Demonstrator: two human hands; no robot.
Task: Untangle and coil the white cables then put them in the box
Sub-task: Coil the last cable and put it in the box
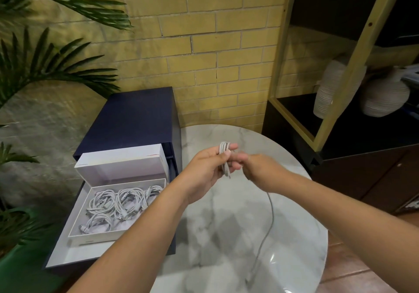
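Left hand (205, 171) is pinching a coiled white cable (224, 156) between thumb and fingers, right hand (260, 171) is gripping its loose tail just beside; box (118, 237) is sitting well left of both.

**Hidden, cropped and unclear**

The left forearm (145, 229) covers the near right corner of the white box (118, 236) and part of the coiled cables (118, 204) inside. The right hand (260, 170) is motion-blurred, its fingertips unclear. The loose cable (269, 220) fades against the table (226, 236), its far end lost. Both arms run off the bottom edge.
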